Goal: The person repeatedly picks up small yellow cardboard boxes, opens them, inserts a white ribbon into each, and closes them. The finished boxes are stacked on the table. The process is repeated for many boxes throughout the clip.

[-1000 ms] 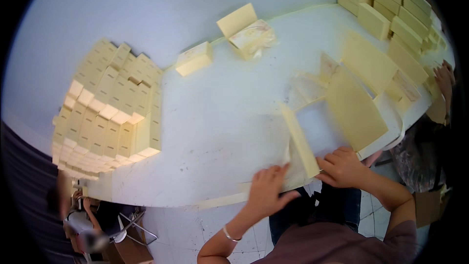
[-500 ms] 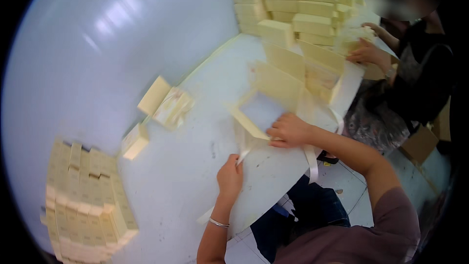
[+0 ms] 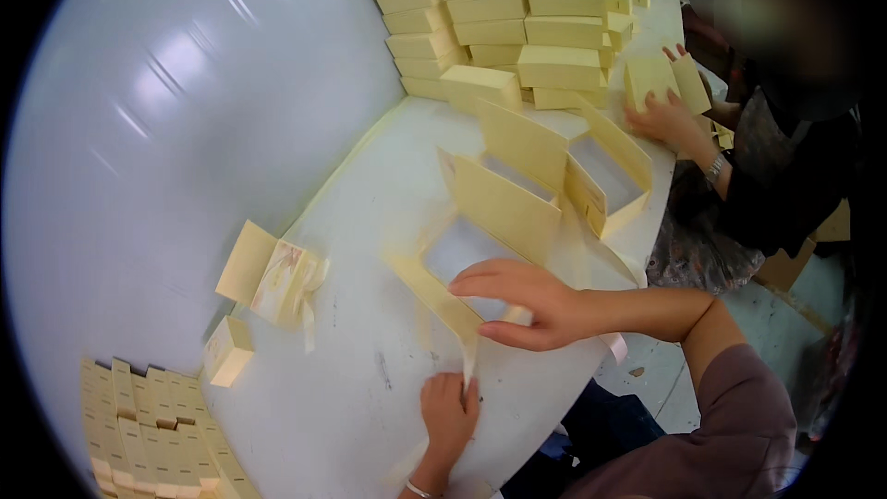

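Note:
A pale yellow lidded box [image 3: 436, 294] stands open on the table in front of me, its lid [image 3: 504, 212] raised on the far side and its inside whitish. From its near corner runs a white ribbon [image 3: 469, 357]. My left hand [image 3: 449, 414] is closed on the ribbon's end, close to the tabletop. My right hand [image 3: 531, 303] hovers over the near right part of the box, fingers stretched out and thumb apart, holding nothing. Whether its fingertips touch the box wall, I cannot tell.
Behind stand more open boxes [image 3: 610, 187] and tall box stacks [image 3: 485, 7]. To the left are an open box with ribbon [image 3: 285, 285], a small closed box [image 3: 228, 352] and rows of boxes [image 3: 152, 430]. At the right a co-worker's hand [image 3: 673, 122] holds a box.
My right hand has let go of the box corner and spread its fingers. The view has shifted. My left hand still holds the ribbon. The co-worker now holds a box with its flap open.

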{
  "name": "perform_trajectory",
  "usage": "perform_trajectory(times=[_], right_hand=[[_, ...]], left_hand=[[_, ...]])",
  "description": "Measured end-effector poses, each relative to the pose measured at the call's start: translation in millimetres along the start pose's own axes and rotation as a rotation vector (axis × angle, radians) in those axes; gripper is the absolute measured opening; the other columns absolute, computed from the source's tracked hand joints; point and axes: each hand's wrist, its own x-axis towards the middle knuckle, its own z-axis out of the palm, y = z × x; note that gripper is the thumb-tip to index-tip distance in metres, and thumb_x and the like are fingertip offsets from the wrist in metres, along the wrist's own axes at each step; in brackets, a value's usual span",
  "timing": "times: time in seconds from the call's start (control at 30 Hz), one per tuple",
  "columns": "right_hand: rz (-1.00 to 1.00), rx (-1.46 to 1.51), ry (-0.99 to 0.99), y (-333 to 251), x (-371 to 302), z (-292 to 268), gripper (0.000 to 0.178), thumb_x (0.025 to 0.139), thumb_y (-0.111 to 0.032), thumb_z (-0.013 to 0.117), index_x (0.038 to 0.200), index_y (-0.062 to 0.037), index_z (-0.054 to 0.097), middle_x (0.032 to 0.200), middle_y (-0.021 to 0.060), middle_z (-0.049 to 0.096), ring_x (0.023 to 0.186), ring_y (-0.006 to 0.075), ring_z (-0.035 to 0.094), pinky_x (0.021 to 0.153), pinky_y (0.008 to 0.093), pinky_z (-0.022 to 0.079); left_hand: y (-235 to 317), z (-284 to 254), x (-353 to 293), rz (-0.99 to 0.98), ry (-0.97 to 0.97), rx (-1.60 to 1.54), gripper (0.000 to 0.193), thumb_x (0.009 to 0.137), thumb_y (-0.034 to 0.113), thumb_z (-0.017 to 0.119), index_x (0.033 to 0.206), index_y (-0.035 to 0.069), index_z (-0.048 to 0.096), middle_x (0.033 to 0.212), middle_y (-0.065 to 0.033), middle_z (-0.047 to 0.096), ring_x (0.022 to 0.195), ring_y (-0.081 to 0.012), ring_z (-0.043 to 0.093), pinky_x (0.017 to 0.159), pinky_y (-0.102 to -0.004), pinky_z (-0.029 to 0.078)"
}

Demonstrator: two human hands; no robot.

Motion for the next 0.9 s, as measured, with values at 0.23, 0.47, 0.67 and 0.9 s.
perform_trajectory(times=[0.23, 0.47, 0.67, 0.9], right_hand=[[-0.138, 1.117, -0.172, -79, 90, -64, 0.022, 0.083, -0.015, 0.055, 0.094, 0.0029, 0.059, 0.101, 0.0217, 0.055, 0.088, 0.0346, 0.055, 0.078, 0.0438, 0.043], [-0.362, 0.906, -0.256, -124, 192, -142, 0.014, 0.082, -0.013, 0.055, 0.085, 0.0004, 0.06, 0.097, 0.0198, 0.057, 0.087, 0.0348, 0.054, 0.077, 0.0436, 0.042], [0.632, -0.113, 0.341, -29, 127, -178, 0.019, 0.085, -0.013, 0.054, 0.099, -0.0001, 0.058, 0.093, 0.0096, 0.059, 0.086, 0.0161, 0.055, 0.075, 0.0281, 0.044], [1.051, -0.344, 0.425, 118, 71, -236, 0.037, 0.083, -0.028, 0.057, 0.109, -0.0021, 0.053, 0.102, 0.0114, 0.054, 0.095, 0.0214, 0.052, 0.076, 0.0299, 0.044]], left_hand=[[14, -6, -1, -0.12, -0.146, -0.134, 0.011, 0.074, 0.016, 0.061, 0.075, 0.007, 0.054, 0.07, -0.0072, 0.052, 0.067, -0.0254, 0.048, 0.07, -0.0388, 0.034], [9, -22, 9, -0.421, 0.037, -0.42, 0.019, 0.08, 0.015, 0.055, 0.092, 0.001, 0.053, 0.085, -0.0132, 0.053, 0.083, -0.0279, 0.051, 0.076, -0.0381, 0.04], [-12, -69, 155, -0.609, 0.538, -0.482, 0.024, 0.09, 0.013, 0.045, 0.105, -0.005, 0.045, 0.103, -0.0153, 0.046, 0.096, -0.0251, 0.047, 0.089, -0.0379, 0.039], [-60, -47, 321, -0.789, -0.684, -0.231, 0.061, 0.084, 0.035, 0.056, 0.127, -0.001, 0.033, 0.125, -0.0222, 0.041, 0.106, -0.0325, 0.051, 0.083, -0.038, 0.045]])
